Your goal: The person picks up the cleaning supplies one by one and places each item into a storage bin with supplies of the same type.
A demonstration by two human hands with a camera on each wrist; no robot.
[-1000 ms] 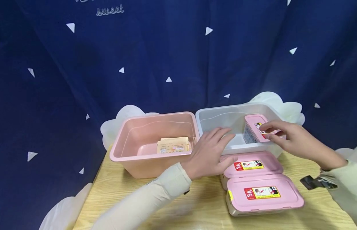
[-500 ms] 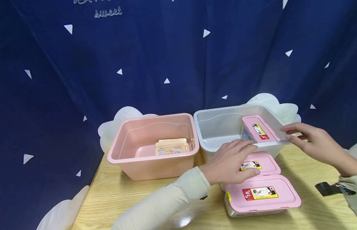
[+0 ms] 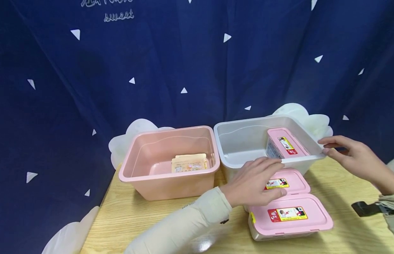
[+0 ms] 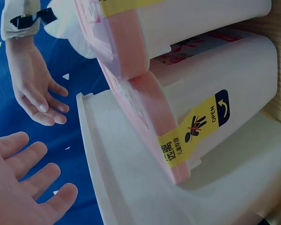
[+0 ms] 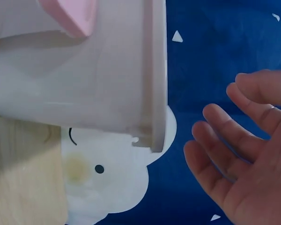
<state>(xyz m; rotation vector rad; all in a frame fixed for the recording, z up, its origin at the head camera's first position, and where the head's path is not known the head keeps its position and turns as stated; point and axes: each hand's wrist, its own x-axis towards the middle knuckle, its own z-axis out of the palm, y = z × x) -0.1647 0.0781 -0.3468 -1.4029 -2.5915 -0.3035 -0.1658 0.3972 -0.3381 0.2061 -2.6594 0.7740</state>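
My left hand (image 3: 255, 180) hovers with relaxed fingers above the rear of two pink-lidded boxes; that rear box (image 3: 295, 180) is partly hidden by it. Just in front lies the nearer pink-lidded box (image 3: 292, 215), with a red and yellow label on its lid. In the left wrist view the fingers (image 4: 30, 161) stand apart from both boxes. My right hand (image 3: 359, 158) is off the right front corner of the grey-white bin (image 3: 241, 165), its fingers loosely bent and holding nothing. A third pink-lidded box (image 3: 287, 143) sits inside that bin at its right end.
Left of the grey-white bin stands a pink bin (image 3: 171, 185) with several flat cream packets (image 3: 189, 163) in it. Both bins are on a wooden table (image 3: 120, 218), before a dark blue curtain (image 3: 168, 60) with white triangles.
My left hand has moved right and down, from the bins' front rims to above the rear box. My right hand has drawn right, away from the box inside the grey-white bin.
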